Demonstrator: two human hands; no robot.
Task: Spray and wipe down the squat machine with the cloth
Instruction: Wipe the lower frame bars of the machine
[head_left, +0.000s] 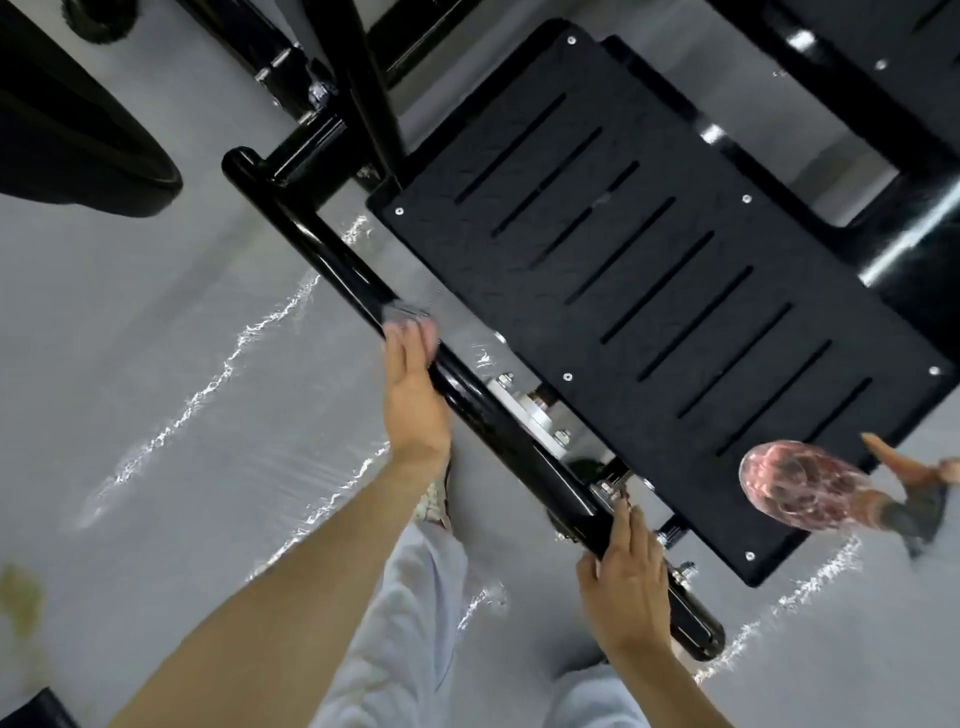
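While the left hand (415, 400) has its fingers curled over the cloth (415, 323), pinning it on the bar (332, 265) of the machine (366, 88), that cloth is only a small pink wad at the fingertips and it's blurry, so I'd guess a wipe stroke is on. Right hand (626, 592) sits further down the same bar, toward the capped end, fingers laid flat on top and clamping nothing. Looks like it's just steadying

Stuff that could go wrong imo:
- the wad is tiny, so one hard push could pop it out from under the fingers, and then it's bare skin on the tube
- between the two hands, on the far side of the bar, there are bolts (558, 436) and a metal bracket. Drag the cloth through there and it may snag, or knuckles catch
- the bottle (795, 483) seems to lie on its side past the right hand, at the corner of the plate (649, 249). It could roll off, or dribble if the trigger end isn't tight
- the floor (156, 312) on the near side of both hands has shiny streaks, wet or plastic film, can't tell. If wet, the shoe (434, 499) under the left wrist could slide
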